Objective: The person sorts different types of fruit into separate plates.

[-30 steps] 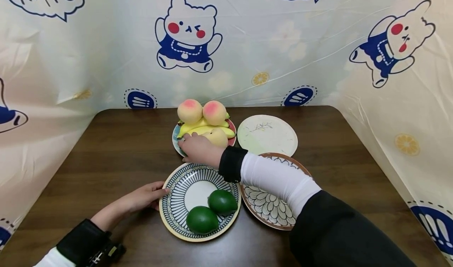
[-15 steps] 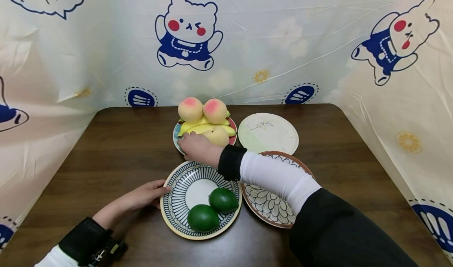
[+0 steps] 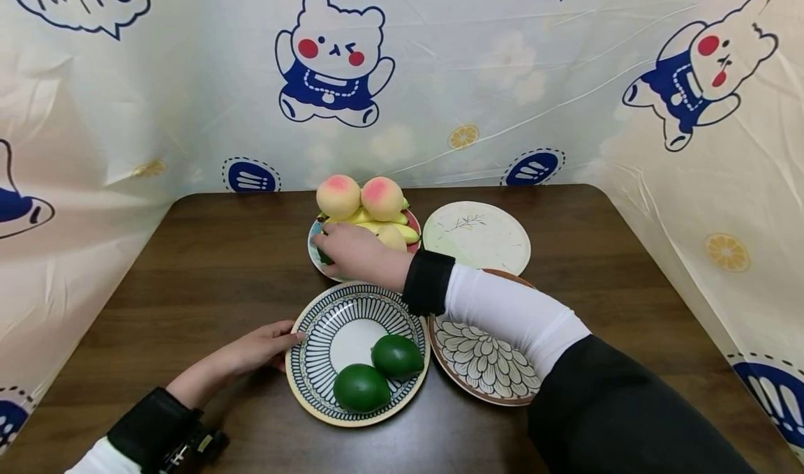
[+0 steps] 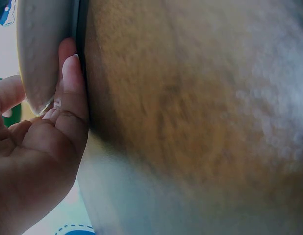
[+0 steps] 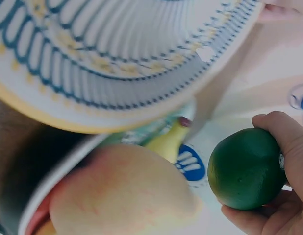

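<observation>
My left hand (image 3: 257, 348) pinches the left rim of the blue-patterned plate (image 3: 352, 341), thumb above and fingers below. In the left wrist view, the fingers (image 4: 68, 107) tuck under the edge of that plate (image 4: 41, 44). Two green limes (image 3: 397, 357) lie on its near right part. My right hand (image 3: 361, 250) is over the fruit plate (image 3: 314, 240) at the back and holds another lime (image 5: 244, 169), mostly hidden in the head view. Two peaches (image 3: 338, 196), some bananas (image 3: 408, 234) and a pale round fruit (image 3: 393, 237) are piled there too.
Right of the fruit plate lies a pale plate (image 3: 477, 240) with a twig design. A brown-rimmed flower plate (image 3: 484, 366) sits partly under my right forearm, next to the blue-patterned plate. A printed cloth (image 3: 427, 76) hangs behind the wooden table (image 3: 207, 271).
My right hand has risen slightly from the fruit plate, and a dark green bit of the lime now shows at its fingers. My left hand has stayed on the rim.
</observation>
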Demonstrator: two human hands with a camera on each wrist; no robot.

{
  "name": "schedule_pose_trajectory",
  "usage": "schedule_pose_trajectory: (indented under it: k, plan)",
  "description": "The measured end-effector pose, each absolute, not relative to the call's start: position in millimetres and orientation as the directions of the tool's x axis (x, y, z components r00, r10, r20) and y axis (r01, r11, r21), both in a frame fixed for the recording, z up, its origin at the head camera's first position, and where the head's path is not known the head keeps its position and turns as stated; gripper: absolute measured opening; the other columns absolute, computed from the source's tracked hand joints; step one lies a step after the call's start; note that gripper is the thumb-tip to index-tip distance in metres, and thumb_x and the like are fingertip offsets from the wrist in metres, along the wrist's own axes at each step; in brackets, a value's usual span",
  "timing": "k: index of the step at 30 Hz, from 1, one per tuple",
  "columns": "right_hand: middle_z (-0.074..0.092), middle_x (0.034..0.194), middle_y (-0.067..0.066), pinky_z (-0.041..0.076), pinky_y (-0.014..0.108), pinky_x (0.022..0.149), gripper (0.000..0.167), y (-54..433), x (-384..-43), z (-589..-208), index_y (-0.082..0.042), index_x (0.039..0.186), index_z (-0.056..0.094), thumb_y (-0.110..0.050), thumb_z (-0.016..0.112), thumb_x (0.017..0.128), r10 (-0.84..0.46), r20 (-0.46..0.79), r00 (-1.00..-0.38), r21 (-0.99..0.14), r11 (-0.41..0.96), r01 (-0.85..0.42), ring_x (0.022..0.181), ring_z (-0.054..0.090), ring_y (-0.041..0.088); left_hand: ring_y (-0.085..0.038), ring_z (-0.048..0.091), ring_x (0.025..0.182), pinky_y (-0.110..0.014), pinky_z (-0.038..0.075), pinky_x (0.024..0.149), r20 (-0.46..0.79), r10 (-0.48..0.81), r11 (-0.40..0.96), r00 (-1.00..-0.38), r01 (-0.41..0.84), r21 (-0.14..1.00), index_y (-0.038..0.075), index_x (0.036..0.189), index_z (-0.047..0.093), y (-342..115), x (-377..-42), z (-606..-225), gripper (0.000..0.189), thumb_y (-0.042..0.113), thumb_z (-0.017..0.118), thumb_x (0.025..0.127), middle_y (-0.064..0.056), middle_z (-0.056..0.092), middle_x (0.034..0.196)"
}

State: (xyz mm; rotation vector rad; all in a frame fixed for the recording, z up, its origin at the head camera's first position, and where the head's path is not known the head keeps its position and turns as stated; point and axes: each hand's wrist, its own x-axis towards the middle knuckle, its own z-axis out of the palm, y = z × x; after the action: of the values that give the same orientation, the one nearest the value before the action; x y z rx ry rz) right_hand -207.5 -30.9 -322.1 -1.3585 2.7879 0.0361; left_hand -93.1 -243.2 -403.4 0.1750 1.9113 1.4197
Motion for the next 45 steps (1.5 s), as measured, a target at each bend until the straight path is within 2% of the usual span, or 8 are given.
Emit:
schedule_pose_trajectory:
  k: [7, 10, 17, 19, 26, 33, 39, 45]
  plan:
    - [0.057, 0.147, 0.009, 0.050, 0.032, 0.109, 0.057, -10.9, -197.8, -293.4, -0.012, 0.149, 0.053, -0.034, 0.068, 0.099, -0.778, 0.008, -0.629, -0.140, 0.622, -0.771, 0.133, 0.058, 0.021, -0.007, 0.070, 0.084, -0.024, 0.058, 0.075, -0.464, 0.526, 0.362, -0.713, -0.306, 0.881, -0.019, 0.143, 0.031, -243.8, -93.9, -402.1, 0.051, 0.020, 0.039, 0.111, -0.002, 0.071, 0.099]
    - [0.056, 0.148, 0.010, 0.052, 0.032, 0.108, 0.057, -2.8, -193.4, -285.6, -0.012, 0.148, 0.053, -0.034, 0.069, 0.098, -0.784, 0.033, -0.620, -0.160, 0.608, -0.778, 0.132, 0.058, 0.021, -0.008, 0.070, 0.085, -0.024, 0.058, 0.075, -0.468, 0.524, 0.367, -0.712, -0.307, 0.878, -0.018, 0.145, 0.030, -244.2, -94.1, -401.8, 0.052, 0.021, 0.039, 0.111, -0.003, 0.071, 0.100]
    - [0.061, 0.142, 0.011, 0.054, 0.032, 0.103, 0.053, 16.2, -182.8, -280.4, -0.009, 0.143, 0.059, -0.032, 0.071, 0.096, -0.820, 0.112, -0.561, -0.144, 0.546, -0.826, 0.120, 0.064, 0.021, -0.008, 0.070, 0.084, -0.024, 0.058, 0.075, -0.479, 0.509, 0.379, -0.715, -0.313, 0.871, -0.017, 0.144, 0.032, -242.6, -92.7, -401.6, 0.051, 0.020, 0.039, 0.111, -0.003, 0.071, 0.099]
    - [0.061, 0.142, 0.011, 0.053, 0.032, 0.105, 0.054, 22.0, -178.5, -279.9, -0.010, 0.142, 0.059, -0.032, 0.072, 0.095, -0.825, 0.111, -0.555, -0.150, 0.538, -0.829, 0.123, 0.064, 0.022, -0.008, 0.069, 0.084, -0.025, 0.058, 0.074, -0.483, 0.501, 0.387, -0.718, -0.313, 0.867, -0.017, 0.144, 0.032, -242.4, -92.4, -401.4, 0.051, 0.021, 0.039, 0.111, -0.003, 0.071, 0.098]
    - [0.062, 0.143, 0.010, 0.049, 0.034, 0.111, 0.055, 39.7, -163.8, -288.5, -0.010, 0.141, 0.060, -0.035, 0.074, 0.094, -0.856, 0.109, -0.505, -0.148, 0.489, -0.860, 0.131, 0.059, 0.023, -0.008, 0.067, 0.081, -0.024, 0.056, 0.072, -0.495, 0.474, 0.411, -0.728, -0.314, 0.856, -0.016, 0.145, 0.033, -241.9, -92.8, -401.0, 0.052, 0.022, 0.041, 0.111, -0.001, 0.070, 0.096]
    - [0.065, 0.130, 0.009, 0.054, 0.030, 0.102, 0.048, 53.0, -153.3, -303.2, -0.008, 0.133, 0.064, -0.030, 0.076, 0.093, -0.894, 0.163, -0.418, -0.145, 0.398, -0.906, 0.117, 0.064, 0.022, -0.007, 0.068, 0.082, -0.024, 0.056, 0.072, -0.487, 0.482, 0.395, -0.729, -0.315, 0.863, -0.018, 0.144, 0.032, -240.5, -93.0, -402.2, 0.050, 0.019, 0.040, 0.111, -0.001, 0.071, 0.096]
    - [0.065, 0.133, 0.009, 0.055, 0.033, 0.103, 0.052, 58.2, -149.7, -314.0, -0.008, 0.137, 0.061, -0.031, 0.076, 0.092, -0.902, 0.115, -0.417, -0.156, 0.398, -0.904, 0.123, 0.063, 0.023, -0.007, 0.068, 0.082, -0.024, 0.056, 0.072, -0.487, 0.475, 0.406, -0.733, -0.309, 0.860, -0.017, 0.144, 0.033, -241.0, -92.4, -401.4, 0.050, 0.020, 0.040, 0.111, -0.001, 0.070, 0.096]
    - [0.063, 0.132, 0.008, 0.056, 0.032, 0.099, 0.050, 59.4, -147.5, -329.8, -0.009, 0.137, 0.060, -0.030, 0.074, 0.094, -0.908, 0.045, -0.417, -0.155, 0.406, -0.901, 0.120, 0.062, 0.021, -0.007, 0.067, 0.082, -0.024, 0.056, 0.072, -0.493, 0.469, 0.419, -0.733, -0.307, 0.855, -0.016, 0.144, 0.034, -241.5, -92.5, -401.2, 0.050, 0.021, 0.039, 0.111, -0.001, 0.070, 0.096]
